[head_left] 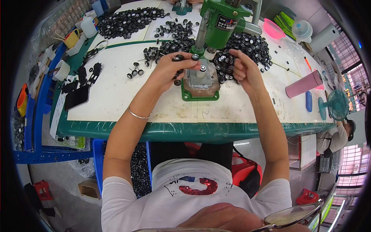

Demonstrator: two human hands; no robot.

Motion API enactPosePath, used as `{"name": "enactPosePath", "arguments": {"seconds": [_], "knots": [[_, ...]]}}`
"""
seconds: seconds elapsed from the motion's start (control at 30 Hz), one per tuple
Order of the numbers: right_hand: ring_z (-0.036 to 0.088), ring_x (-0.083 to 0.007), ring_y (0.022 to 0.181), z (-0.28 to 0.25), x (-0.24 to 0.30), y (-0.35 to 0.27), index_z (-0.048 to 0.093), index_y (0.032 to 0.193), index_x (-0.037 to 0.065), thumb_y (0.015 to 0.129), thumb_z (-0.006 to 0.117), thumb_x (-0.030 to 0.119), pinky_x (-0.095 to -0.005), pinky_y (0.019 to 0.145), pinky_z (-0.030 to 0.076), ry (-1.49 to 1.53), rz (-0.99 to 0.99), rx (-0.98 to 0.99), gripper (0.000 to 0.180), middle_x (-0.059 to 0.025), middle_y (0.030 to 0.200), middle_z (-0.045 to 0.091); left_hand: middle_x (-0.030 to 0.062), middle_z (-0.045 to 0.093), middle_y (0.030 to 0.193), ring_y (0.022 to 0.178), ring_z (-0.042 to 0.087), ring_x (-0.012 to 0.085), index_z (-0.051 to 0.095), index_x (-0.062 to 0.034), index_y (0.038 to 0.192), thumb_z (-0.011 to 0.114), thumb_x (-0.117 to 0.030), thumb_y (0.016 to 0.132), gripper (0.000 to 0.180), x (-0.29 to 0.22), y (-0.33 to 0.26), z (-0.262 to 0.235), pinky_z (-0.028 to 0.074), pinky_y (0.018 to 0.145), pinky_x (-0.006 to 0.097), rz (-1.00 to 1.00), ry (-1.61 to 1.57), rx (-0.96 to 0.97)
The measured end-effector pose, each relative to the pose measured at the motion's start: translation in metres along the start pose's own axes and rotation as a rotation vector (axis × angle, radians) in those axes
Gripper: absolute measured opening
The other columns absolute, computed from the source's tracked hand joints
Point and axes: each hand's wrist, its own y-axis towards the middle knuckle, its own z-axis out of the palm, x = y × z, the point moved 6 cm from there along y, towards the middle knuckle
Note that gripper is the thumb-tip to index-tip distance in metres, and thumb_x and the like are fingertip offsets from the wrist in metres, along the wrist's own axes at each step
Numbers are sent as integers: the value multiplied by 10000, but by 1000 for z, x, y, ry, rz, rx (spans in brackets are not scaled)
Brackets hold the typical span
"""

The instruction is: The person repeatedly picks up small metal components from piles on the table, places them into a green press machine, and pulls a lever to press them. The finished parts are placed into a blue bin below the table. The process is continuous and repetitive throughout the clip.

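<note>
My left hand (172, 69) is closed around a few small black toy wheels (195, 57), held just left of a green hand press (222, 29). Under the press's pale ram, a black wheel with a silver hub (203, 68) sits on the metal plate (209, 79), close to my left fingertips. My right hand (245, 71) is raised on the other side of the press, above the edge of a wheel pile (251, 48). Its fingers are curled, the index finger reaching left; anything inside them is hidden.
More wheels lie heaped at the back left (127, 23). A few wheel-and-axle pieces (135, 70) are left of the press. A black phone (77, 97) lies at left; a pink tumbler (304, 84) and teal fan (337, 105) stand right. Another person's hands show at the far edge.
</note>
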Motion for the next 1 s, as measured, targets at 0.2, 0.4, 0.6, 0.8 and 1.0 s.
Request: {"name": "enactPosePath", "arguments": {"seconds": [0.2,0.4,0.6,0.8,1.0], "knots": [[326,-33,463,-33,62,8,559,1155,2,941,553,270,-199,422,257,-24,-198,-92,343,65,610,396,50,663,751,559,547,43,654,-20,898,724,-120,810,150,-1,8,25,341,448,167,143,297,8],[463,-63,573,-1,153,29,614,1078,32,946,551,292,-214,507,348,-203,-454,-177,298,34,693,510,-11,626,685,488,442,20,682,-36,854,742,-115,785,120,-4,16,29,331,448,185,265,387,-61],[453,-41,396,114,201,64,543,782,112,940,543,234,-147,343,333,-141,-518,-299,200,39,576,509,32,679,766,591,562,50,684,-32,850,738,-92,777,108,6,15,11,469,580,193,272,239,-45],[373,-29,332,78,231,117,553,814,122,934,556,252,-153,264,245,-23,-476,211,178,35,543,485,38,692,808,713,616,94,689,-24,820,739,-60,753,91,2,20,23,497,766,254,237,295,-22],[306,-9,349,85,232,112,538,836,135,928,579,281,-158,290,213,-47,-607,240,178,69,531,423,24,685,745,666,585,70,717,-30,835,788,-140,721,174,-1,18,17,470,689,224,321,373,-85]]}}
